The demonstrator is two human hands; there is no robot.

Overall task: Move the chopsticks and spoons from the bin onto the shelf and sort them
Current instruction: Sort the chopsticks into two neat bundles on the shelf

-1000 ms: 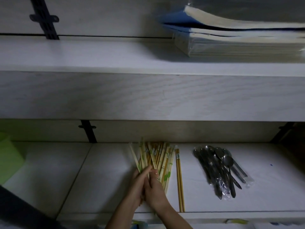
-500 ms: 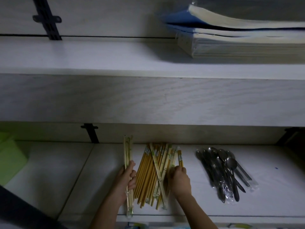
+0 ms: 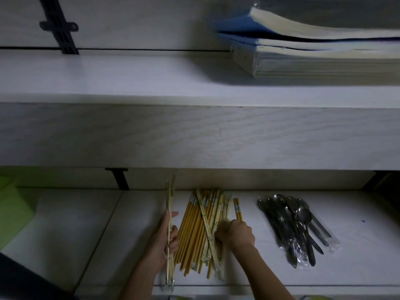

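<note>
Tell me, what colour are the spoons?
The spoons are dark silvery grey metal, lying in clear plastic wrappers, best seen in the head view.

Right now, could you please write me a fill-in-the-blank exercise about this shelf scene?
1. The left hand holds one ____ pair of chopsticks.
2. The spoons lie to the ____ of the chopstick pile.
3. The right hand reaches into the pile of ____.
4. On the upper shelf lies a stack of ____.

Answers: wrapped; right; chopsticks; books

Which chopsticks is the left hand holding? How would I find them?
Look at the lower shelf, left of the big chopstick pile. The left hand grips one pale pair in a clear wrapper, held apart from the pile, pointing at the back wall.
</note>
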